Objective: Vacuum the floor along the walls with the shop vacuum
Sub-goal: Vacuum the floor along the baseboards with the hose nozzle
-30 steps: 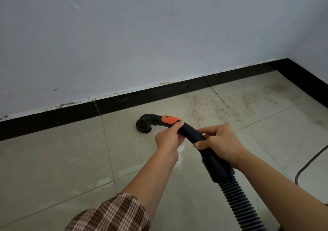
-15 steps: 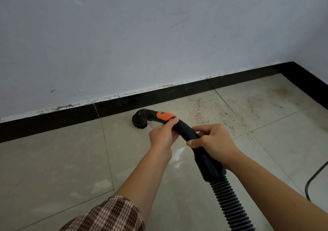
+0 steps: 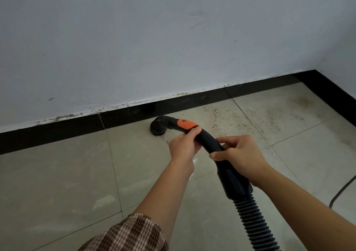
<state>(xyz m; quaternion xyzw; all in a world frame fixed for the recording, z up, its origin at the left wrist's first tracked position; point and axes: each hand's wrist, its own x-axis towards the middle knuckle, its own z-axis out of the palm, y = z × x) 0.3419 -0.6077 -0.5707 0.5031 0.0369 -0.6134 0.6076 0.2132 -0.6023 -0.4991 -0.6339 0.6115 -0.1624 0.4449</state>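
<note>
Grey wall (image 3: 134, 38) at twelve, tiled floor (image 3: 57, 183) at seven, black skirting (image 3: 57, 135) between. Hose (image 3: 250, 221) in from five, gripped by right hand (image 3: 240, 154) at four and left hand (image 3: 183, 146) near centre. Brush head (image 3: 158, 128) down on tile, just beside skirting.

A brown-and-cream checked sleeve (image 3: 133, 233), at six o'clock, ends near the left elbow; both forearms, the left hand (image 3: 183, 148) and the right hand (image 3: 242, 154) are bare.

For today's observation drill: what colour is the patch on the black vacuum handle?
Orange patch on the curved black plastic handle; head view.
</note>
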